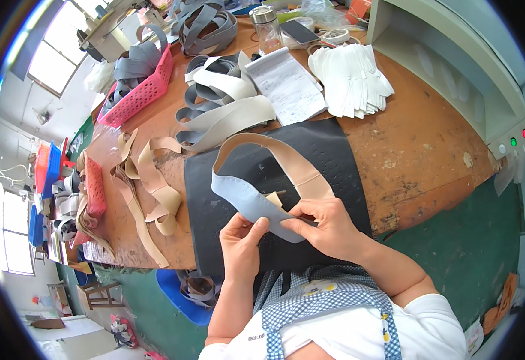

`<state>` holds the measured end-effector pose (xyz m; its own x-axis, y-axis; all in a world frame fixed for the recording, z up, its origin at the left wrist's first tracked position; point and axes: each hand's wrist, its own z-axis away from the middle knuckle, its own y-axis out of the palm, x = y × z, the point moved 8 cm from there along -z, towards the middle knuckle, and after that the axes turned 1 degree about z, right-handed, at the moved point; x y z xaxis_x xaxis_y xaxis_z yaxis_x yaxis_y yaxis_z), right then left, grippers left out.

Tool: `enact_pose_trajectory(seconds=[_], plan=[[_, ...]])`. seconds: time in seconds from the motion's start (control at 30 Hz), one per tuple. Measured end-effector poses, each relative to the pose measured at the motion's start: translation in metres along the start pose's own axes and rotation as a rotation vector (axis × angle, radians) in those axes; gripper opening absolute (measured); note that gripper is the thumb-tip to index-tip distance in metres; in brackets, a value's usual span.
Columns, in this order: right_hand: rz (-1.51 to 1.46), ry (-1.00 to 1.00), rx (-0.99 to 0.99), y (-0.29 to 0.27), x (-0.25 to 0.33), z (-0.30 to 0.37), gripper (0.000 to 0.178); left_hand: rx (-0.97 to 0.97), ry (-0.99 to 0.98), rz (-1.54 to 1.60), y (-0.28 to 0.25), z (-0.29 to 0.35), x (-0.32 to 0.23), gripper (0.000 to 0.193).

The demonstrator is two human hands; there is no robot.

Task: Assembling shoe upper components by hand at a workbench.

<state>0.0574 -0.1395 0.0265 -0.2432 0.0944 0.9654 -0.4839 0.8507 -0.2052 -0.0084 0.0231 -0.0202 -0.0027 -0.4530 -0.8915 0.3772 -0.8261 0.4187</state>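
A wide looped strip (241,193), light blue on one face and tan on the other, is held over a black mat (205,222) at the table's near edge. My left hand (242,243) pinches its lower blue edge between thumb and fingers. Close beside it, my right hand (327,225) grips the strip where the blue part and the tan part come together. The loop rises away from both hands and curves round at the top. A small pale yellow piece (274,198) shows inside the loop; whether it belongs to the strip I cannot tell.
Tan strips (154,186) lie left of the mat. Grey and white strips (226,120), a notepad (286,84) and white cut pieces (351,81) lie beyond it. A pink basket (142,90), a glass jar (267,30) and a phone (299,32) stand farther back; a machine (454,78) is right.
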Motion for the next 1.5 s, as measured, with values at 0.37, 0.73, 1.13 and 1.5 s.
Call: enact_pose_trajectory(seconds=[0.37, 0.73, 1.13, 1.5], plan=[[0.018, 0.073, 0.028, 0.002, -0.004, 0.004, 0.012, -0.001, 0.010, 0.018, -0.003, 0.003, 0.000, 0.021], [-0.025, 0.105, 0.045, 0.003, -0.001, 0.001, 0.013, 0.002, 0.020, -0.033, -0.001, 0.004, -0.003, 0.025], [-0.208, 0.235, 0.167, 0.008, -0.010, -0.010, 0.013, 0.057, -0.144, -0.008, 0.003, 0.002, 0.002, 0.023], [-0.391, 0.329, 0.279, 0.016, -0.018, -0.016, 0.015, 0.064, -0.140, 0.024, 0.002, 0.000, 0.002, 0.025]])
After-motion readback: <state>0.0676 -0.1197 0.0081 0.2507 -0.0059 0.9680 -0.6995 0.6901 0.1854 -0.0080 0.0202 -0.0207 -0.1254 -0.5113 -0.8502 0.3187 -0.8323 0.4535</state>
